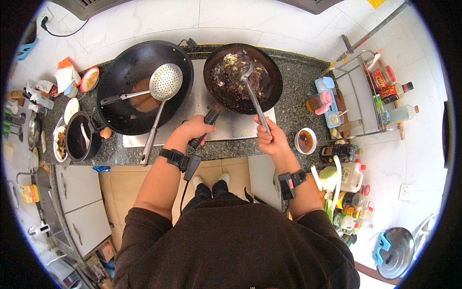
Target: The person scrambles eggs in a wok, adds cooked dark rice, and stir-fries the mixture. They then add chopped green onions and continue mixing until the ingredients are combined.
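My left hand [196, 127] is wrapped around the black handle [212, 116] of a dark wok [271, 99] on the right side of the steel cooktop. Inside that wok lies dark purplish grain, probably rice, mixed with yellow and white bits that look like egg [231, 59]. With my right hand [271, 136] I grip the shaft of a long metal ladle [254, 95], whose head sits in the food. To the left, a larger black wok [119, 72] holds brown liquid. A perforated skimmer [166, 82] rests across it, over a black-handled utensil [112, 100].
A small bowl of reddish-brown liquid [305, 141] stands right of the cooktop [234, 130], near a blue seasoning box [334, 119] and several bottles [341, 153]. Leftward are a black pot [77, 144], an egg [105, 133] and a dish of dark food [60, 144]. A wire rack [355, 90] hangs at right.
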Demonstrator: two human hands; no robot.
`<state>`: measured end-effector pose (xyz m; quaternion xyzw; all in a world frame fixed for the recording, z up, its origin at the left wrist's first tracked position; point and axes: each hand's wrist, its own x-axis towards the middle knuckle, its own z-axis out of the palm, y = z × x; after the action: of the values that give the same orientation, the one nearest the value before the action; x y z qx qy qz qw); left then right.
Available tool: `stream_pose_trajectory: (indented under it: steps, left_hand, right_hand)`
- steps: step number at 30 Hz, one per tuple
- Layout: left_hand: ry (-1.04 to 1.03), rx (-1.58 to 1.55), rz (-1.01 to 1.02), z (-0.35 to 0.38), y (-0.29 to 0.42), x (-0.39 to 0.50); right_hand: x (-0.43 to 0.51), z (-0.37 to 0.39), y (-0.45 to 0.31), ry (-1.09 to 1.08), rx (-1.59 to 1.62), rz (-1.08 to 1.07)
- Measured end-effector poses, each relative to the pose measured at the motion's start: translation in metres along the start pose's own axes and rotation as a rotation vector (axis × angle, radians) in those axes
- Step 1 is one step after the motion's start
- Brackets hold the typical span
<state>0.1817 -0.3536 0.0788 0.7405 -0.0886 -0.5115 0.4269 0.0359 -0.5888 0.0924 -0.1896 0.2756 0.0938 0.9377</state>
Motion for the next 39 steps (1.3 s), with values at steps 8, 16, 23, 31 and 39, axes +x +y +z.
stream_pose_trajectory:
  steps: [8,16,23,31,39]
  left_hand:
    - [0.022,-0.004,0.027,0.001,-0.004,0.003]
    - [0.045,0.019,0.036,0.002,-0.003,0.002]
    - [0.035,-0.010,0.026,0.002,-0.001,0.000]
    - [0.050,0.005,0.016,0.002,0.001,-0.004]
    - [0.055,0.021,0.012,0.003,-0.003,0.003]
  right_hand:
    - [-0.039,0.034,-0.049,0.071,-0.865,-0.087]
    - [-0.007,0.075,-0.074,0.291,-1.460,-0.304]
    - [0.051,0.070,-0.085,0.239,-1.392,-0.416]
    - [0.038,0.050,-0.089,0.427,-2.412,-0.465]
    - [0.027,0.063,-0.096,0.179,-2.258,-0.374]
